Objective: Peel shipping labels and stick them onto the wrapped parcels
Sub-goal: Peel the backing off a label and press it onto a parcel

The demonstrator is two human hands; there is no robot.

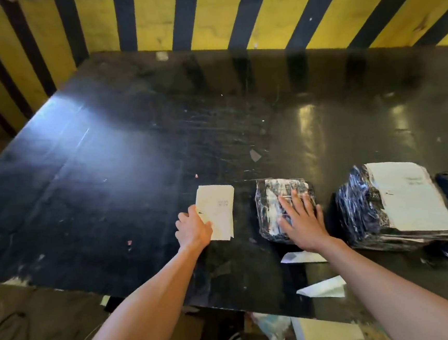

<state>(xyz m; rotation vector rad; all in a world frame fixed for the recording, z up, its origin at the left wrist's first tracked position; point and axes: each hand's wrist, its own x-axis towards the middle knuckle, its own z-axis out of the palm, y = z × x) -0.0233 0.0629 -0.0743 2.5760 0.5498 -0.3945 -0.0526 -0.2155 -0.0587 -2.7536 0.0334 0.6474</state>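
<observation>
Fingers of the left hand (192, 228) pinch the label stack (217, 212) while the right hand (301, 218) lies flat, grip released, on the unlabelled wrapped parcel (272, 209); peeling one label likely comes next.

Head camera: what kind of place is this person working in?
Probably a warehouse packing station. A stack of shipping labels and plastic-wrapped parcels lie on a scuffed black table, and the wall behind is painted in yellow and black warning stripes.
</observation>
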